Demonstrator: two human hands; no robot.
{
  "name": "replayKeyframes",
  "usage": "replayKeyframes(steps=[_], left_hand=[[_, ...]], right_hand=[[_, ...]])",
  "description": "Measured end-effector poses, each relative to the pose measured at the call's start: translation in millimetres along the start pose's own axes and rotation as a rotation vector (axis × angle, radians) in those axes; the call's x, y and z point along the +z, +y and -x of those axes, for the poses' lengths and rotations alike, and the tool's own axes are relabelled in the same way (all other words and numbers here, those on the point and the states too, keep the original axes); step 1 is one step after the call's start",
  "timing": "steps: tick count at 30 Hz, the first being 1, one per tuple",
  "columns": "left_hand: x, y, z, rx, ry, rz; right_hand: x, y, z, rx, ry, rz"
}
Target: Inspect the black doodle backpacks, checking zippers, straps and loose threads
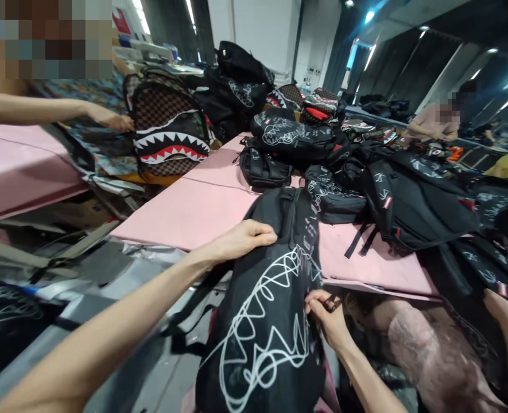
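A black backpack (264, 321) with a white scribbled zigzag-mouth drawing lies lengthwise before me, its far end on the pink table and its near end past the table's edge. My left hand (256, 234) is closed on the upper left part of the backpack, thumb lying over the fabric. At the right side edge of the bag, my right hand (328, 312) pinches with thumb and forefinger. A small dark looped thing (332, 302) shows at its fingers; its kind is not clear. Black straps (189, 327) hang off the backpack's left side.
Black scribbled bags (294, 135) are heaped on the pink table (193, 201). At left, a person's hand (111, 117) touches a brown checkered shark-mouth backpack (167, 123). A co-worker's hand (507, 312) holds a black bag at right. Another person (434, 120) stands farther back.
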State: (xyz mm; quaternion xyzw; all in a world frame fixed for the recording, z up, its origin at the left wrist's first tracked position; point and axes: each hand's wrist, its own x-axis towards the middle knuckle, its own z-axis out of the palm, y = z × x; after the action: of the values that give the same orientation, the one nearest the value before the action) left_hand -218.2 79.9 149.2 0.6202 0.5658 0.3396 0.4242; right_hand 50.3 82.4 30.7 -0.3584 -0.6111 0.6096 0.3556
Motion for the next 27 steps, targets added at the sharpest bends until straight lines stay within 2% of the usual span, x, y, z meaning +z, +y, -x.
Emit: replayKeyframes(steps=[2,4,6,8,11,14,18,22,24,27], left_hand=[[9.2,34.3,-11.4,-0.009,-0.138,-0.06],[23.1,51.8,-21.6,-0.021,-0.276,-0.066],[37.2,56.8,-29.3,-0.024,-0.358,-0.046],[48.3,56.1,-33.4,-0.022,-0.38,-0.036],[57.7,53.7,-31.5,0.004,-0.394,-0.056],[62.4,51.5,-20.4,0.149,-0.315,-0.2],[71.2,44.8,-3.2,0.419,-0.188,-0.443],[81.8,37.9,0.2,0.667,-0.09,-0.745],[85.7,35.8,-1.3,0.733,-0.059,-0.837],[89.6,34.2,-2.5,0.696,0.038,-0.84]], right_hand=[[-10.9,-12.8,-5.9,-0.056,0.075,-0.026],[-20.7,-29.3,-10.1,-0.138,0.143,0.01],[-28.2,-47.0,-12.4,-0.262,0.155,0.105],[-32.7,-62.6,-13.5,-0.374,0.125,0.21],[-35.7,-76.4,-14.4,-0.451,0.054,0.324],[-38.1,-78.0,-15.3,-0.462,-0.021,0.378],[-42.4,-68.4,-17.3,-0.376,0.053,0.34],[-45.2,-60.9,-17.8,-0.349,0.07,0.34],[-46.9,-61.1,-16.4,-0.359,0.072,0.365],[-51.0,-65.9,-11.5,-0.378,0.079,0.488]])
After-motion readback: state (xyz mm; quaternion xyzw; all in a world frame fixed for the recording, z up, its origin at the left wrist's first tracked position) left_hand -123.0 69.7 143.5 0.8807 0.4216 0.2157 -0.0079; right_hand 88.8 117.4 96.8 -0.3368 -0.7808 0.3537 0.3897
